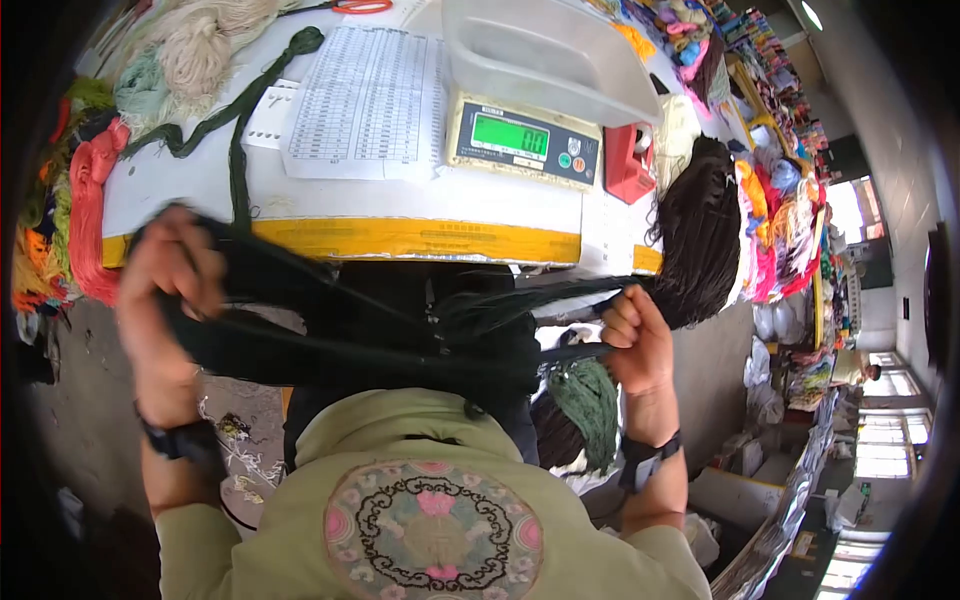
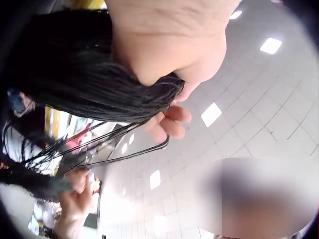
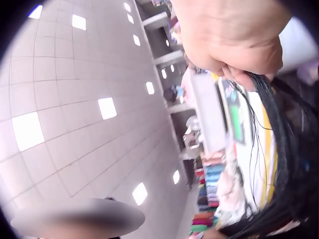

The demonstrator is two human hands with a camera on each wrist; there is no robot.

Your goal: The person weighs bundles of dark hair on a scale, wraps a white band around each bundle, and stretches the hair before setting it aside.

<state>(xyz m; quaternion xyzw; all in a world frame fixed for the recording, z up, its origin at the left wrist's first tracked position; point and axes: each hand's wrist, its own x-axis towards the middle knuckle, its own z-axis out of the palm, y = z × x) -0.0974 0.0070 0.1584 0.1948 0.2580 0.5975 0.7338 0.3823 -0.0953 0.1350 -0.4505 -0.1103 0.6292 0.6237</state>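
A dark, nearly black skein of yarn (image 1: pixel 340 360) stretches between my two hands in front of my lap. My left hand (image 1: pixel 175 285) grips the skein's bulky end, slightly blurred in the head view. In the left wrist view the thick bundle of yarn (image 2: pixel 84 84) runs under the thumb, and a few loose strands loop over the fingertips. My right hand (image 1: pixel 640 340) holds the opposite end, where the strands narrow. The right wrist view shows those strands (image 3: pixel 279 114) coming out below the curled fingers.
A scale (image 1: pixel 525 140) with a green display and a clear plastic bin (image 1: pixel 560 50) stand on the table. Beside them lie a printed sheet (image 1: pixel 370 100), a green yarn strand (image 1: pixel 238 170) and a red holder (image 1: pixel 630 165). A dark brown skein (image 1: pixel 700 230) hangs over the table's right edge.
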